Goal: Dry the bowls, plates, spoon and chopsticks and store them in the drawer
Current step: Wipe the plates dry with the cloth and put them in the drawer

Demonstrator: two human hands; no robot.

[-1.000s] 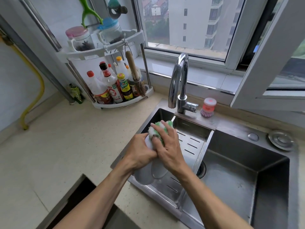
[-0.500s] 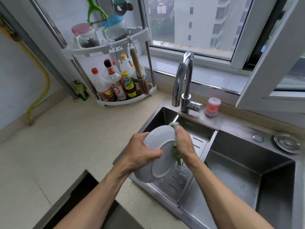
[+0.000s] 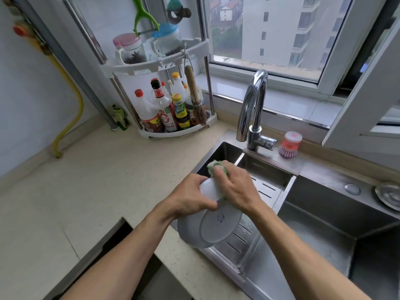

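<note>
White bowl wiped over the sink

Left hand (image 3: 190, 199) curled round the rim of a white bowl (image 3: 208, 228), thumb on the near side, fingers over the top edge. Bowl held tilted on its side, bottom ring and a small blue mark facing the camera. Held above the left end of the sink (image 3: 320, 230), over the slotted metal tray (image 3: 268, 187) there, just past the counter (image 3: 93, 191) edge.

Right hand (image 3: 236, 187) bent over a green and white cloth (image 3: 216, 167), pressing it on the bowl's top edge. Cloth poking out past the fingers (image 3: 218, 174). Both hands close together, touching the bowl.

Shiny curved tap (image 3: 253, 109) at the back edge of the sink. Pink dish brush (image 3: 289, 145) standing just right of the tap. Round metal plug (image 3: 388, 194) lying at the far right of the sink rim.

White corner rack (image 3: 158, 63) in the back corner of the counter, sauce bottles (image 3: 164, 109) on its low shelf, two jars (image 3: 149, 46) on its top shelf. Small wooden brush (image 3: 194, 98) hanging from the rack. Yellow pipe (image 3: 71, 105) on the left wall. Dark opening (image 3: 116, 239) at the near edge of the counter
</note>
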